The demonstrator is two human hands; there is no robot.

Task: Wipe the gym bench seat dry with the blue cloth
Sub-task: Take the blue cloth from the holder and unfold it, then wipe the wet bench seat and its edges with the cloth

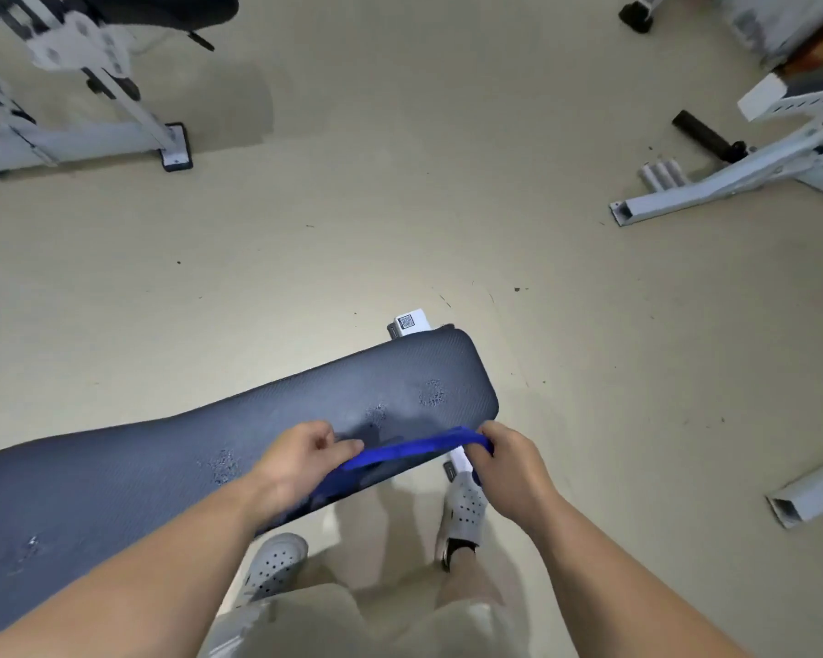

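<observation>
The bench seat (210, 444) ran out of frame at the left, and the left hand (300, 460) hid part of the blue cloth (409, 451). That hand pinched one end and the right hand (509, 463) gripped the other, stretching the cloth over the seat's near edge, near damp patches (431, 394).

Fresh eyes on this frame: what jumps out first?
The blue cloth, stretched into a band between the left hand and right hand at the near edge of the dark bench seat. Next, patches of droplets scattered along the seat, not yet wiped.
</observation>
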